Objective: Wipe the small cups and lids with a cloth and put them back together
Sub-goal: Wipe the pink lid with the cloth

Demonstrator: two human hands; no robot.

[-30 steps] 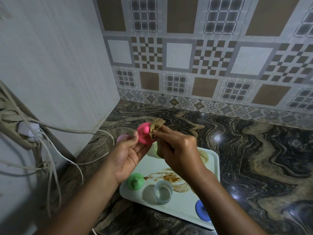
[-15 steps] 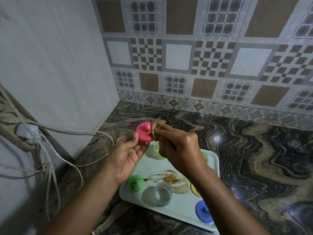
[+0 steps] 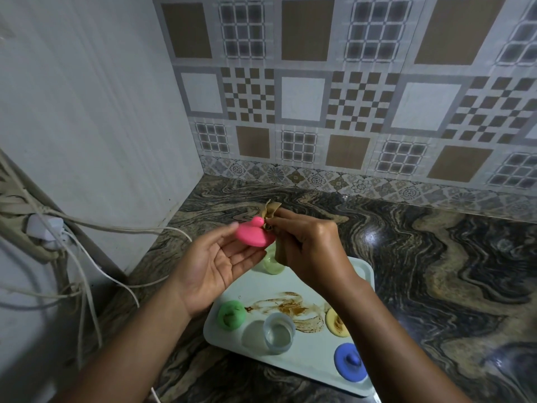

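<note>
Fingers [image 3: 286, 221] of right hand [image 3: 308, 248] pinched tight on brown cloth [image 3: 270, 210], pressing it against the knob of pink lid [image 3: 252, 237]. Left hand [image 3: 215, 266] palm up, thumb and fingertips clamped on the lid's rim. Versus 0.5 s ago: lid tipped flatter, knob now up; left palm more exposed. Lid held above far-left end of tray [image 3: 359, 274] on counter [image 3: 436, 257]. Green lid [image 3: 231, 315], clear cup [image 3: 278, 333], blue lid [image 3: 350, 362] unmoved on tray.

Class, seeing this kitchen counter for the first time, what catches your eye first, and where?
The bright pink knobbed plastic lid, mid-frame, is held by the left hand while the right hand presses a brown cloth against it. Below lies a pale rectangular tray with brown smears at its centre.
</note>
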